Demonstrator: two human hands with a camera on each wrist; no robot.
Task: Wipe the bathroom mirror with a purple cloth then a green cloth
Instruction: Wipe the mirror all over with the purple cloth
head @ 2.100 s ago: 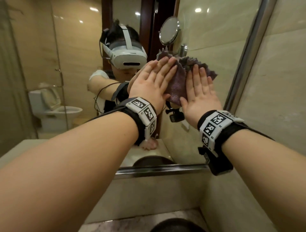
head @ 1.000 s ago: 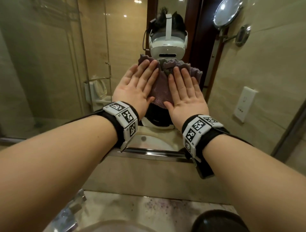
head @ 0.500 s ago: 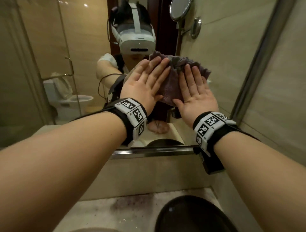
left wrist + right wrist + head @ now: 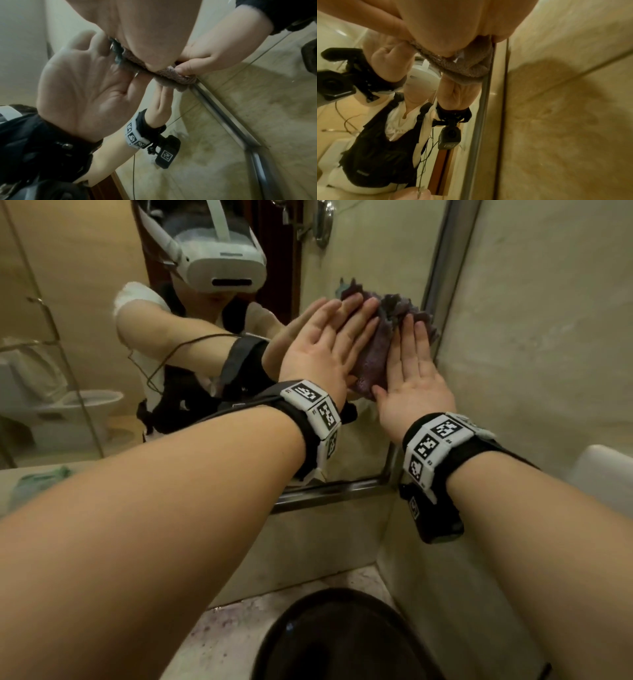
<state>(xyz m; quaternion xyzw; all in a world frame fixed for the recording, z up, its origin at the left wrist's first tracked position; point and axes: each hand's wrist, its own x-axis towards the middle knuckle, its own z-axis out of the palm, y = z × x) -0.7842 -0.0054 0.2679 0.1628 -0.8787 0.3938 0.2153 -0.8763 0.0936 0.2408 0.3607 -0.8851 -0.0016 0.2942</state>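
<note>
A purple cloth [image 4: 371, 364] lies bunched against the bathroom mirror [image 4: 363, 251], close to its right metal frame [image 4: 440, 275]. My left hand [image 4: 327, 350] presses flat on the cloth's left part, fingers straight. My right hand [image 4: 411, 368] presses flat on its right part, fingers straight too. In the left wrist view the cloth [image 4: 171, 79] is squeezed between my left hand [image 4: 145, 33] and the glass. The right wrist view shows the cloth [image 4: 462, 70] under my right hand [image 4: 453, 27], right beside the frame. A greenish cloth [image 4: 39, 479] shows reflected at the mirror's lower left.
The mirror's bottom rail [image 4: 329, 491] runs above a marble counter [image 4: 222, 631]. A dark round basin [image 4: 342, 642] sits below my hands. The tiled side wall [image 4: 531, 337] stands just right of the frame, with a white object [image 4: 603, 474] by it. My reflection fills the mirror's left.
Both hands slid the purple cloth left across the glass, then back right; it now lies beside the right frame. Both hands stayed flat on it throughout.
</note>
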